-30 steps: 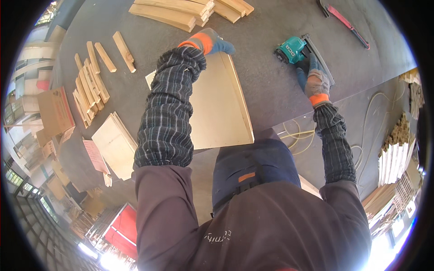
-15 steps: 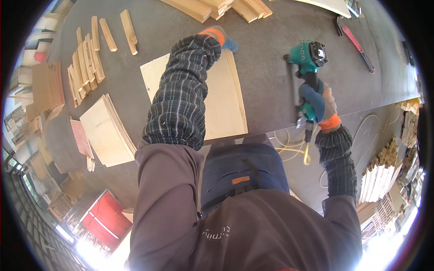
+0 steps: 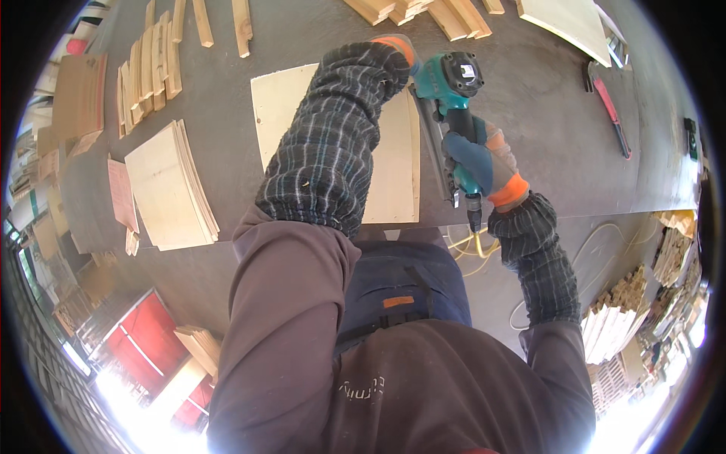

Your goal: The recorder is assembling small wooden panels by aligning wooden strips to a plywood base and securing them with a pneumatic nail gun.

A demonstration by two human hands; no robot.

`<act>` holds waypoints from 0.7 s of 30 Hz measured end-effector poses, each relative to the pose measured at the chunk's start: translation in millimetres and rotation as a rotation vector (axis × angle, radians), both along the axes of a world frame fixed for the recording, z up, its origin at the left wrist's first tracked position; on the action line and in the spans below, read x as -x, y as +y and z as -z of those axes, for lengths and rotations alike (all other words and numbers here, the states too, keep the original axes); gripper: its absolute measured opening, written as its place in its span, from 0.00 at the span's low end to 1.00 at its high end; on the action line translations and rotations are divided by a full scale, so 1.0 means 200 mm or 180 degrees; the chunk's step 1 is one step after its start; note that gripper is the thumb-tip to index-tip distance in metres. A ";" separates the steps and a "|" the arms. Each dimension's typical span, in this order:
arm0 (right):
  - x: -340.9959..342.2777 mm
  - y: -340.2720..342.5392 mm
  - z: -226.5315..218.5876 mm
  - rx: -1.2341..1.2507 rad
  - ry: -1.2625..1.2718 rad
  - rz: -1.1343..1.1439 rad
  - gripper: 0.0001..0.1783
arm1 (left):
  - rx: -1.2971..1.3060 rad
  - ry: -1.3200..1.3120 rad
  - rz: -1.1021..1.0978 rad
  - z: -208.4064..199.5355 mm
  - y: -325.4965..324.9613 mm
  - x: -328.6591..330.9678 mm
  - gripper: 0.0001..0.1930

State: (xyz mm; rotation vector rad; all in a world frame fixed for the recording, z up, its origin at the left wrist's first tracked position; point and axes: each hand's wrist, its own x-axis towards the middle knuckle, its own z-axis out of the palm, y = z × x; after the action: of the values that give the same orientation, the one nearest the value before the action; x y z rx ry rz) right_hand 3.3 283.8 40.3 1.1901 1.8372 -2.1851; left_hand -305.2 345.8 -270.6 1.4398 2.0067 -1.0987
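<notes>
A thin pale plywood panel point(image 3: 397, 166) lies on the dark table in front of me, partly covered by my left forearm. My left hand point(image 3: 401, 47), in a glove with an orange cuff, is at the panel's far right corner; its fingers are mostly hidden. In my right hand point(image 3: 488, 163), also gloved, is a teal and black nail gun point(image 3: 446, 87), held by its handle. The gun's nose is close to that same corner, beside my left hand. Whether it touches the panel I cannot tell. A yellow air hose point(image 3: 481, 246) hangs from the handle's base.
Left of the panel lie a stack of plywood sheets point(image 3: 162, 189) and several wooden strips point(image 3: 155, 68). More wood pieces point(image 3: 454, 19) lie at the far side. A hammer with a red handle point(image 3: 607, 106) rests at right. The table's front edge runs before my waist.
My right hand has brought the nail gun leftward from the table's right side to the panel's far right corner. My left hand sits slightly farther right in the view, which has also shifted.
</notes>
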 end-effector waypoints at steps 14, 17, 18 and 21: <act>-0.05 -0.03 0.04 0.0358 0.0063 0.0050 0.18 | -0.0193 0.4209 -0.1655 0.79 0.47 -0.24 0.21; -0.10 -0.08 0.03 0.0166 0.0049 -0.0059 0.16 | -0.0396 0.3388 -0.1358 0.44 0.36 -0.26 0.21; -0.11 -0.11 0.03 0.0186 0.0027 -0.0008 0.15 | -0.0620 0.2124 -0.1121 0.26 0.29 -0.24 0.21; -0.14 -0.16 0.03 0.0193 -0.0004 0.0044 0.14 | -0.0983 -0.0771 -0.1339 -0.31 0.01 -0.15 0.22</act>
State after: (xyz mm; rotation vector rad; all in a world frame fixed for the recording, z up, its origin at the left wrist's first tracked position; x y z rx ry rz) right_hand 32.0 251.5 34.7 1.1961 1.7540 -2.2296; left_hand -275.6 346.8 -208.6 1.1392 2.2240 -0.4329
